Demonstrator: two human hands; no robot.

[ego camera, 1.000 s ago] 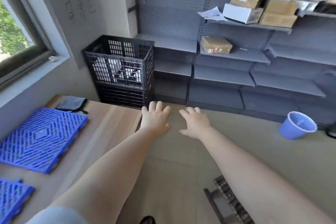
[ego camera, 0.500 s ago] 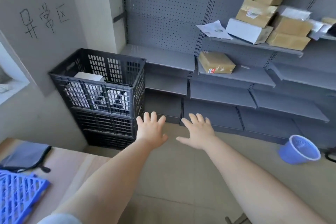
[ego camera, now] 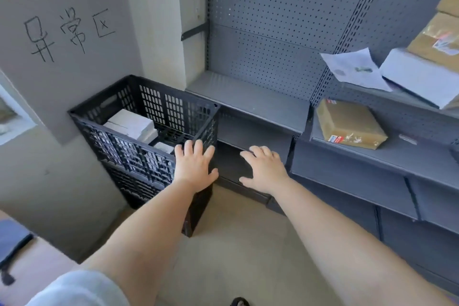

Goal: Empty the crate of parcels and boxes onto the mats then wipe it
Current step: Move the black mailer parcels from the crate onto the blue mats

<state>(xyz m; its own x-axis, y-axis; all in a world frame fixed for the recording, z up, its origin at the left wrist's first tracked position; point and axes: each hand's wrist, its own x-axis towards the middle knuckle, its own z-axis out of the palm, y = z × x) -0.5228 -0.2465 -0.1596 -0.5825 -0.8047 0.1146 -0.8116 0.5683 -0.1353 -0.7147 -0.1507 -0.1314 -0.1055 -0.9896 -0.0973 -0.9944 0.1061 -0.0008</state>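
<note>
Person is closing in on the black crate by the wall, both arms reaching, left hand now over its near corner and right hand beside it, fingers spread and gripping nothing, white boxes still sitting inside, so emptying is only starting.

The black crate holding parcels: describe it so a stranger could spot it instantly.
Find the grey wall sign with handwritten characters. Below it, two black crates stand stacked beside the grey shelving. The top crate is the one with white boxes inside.
</note>
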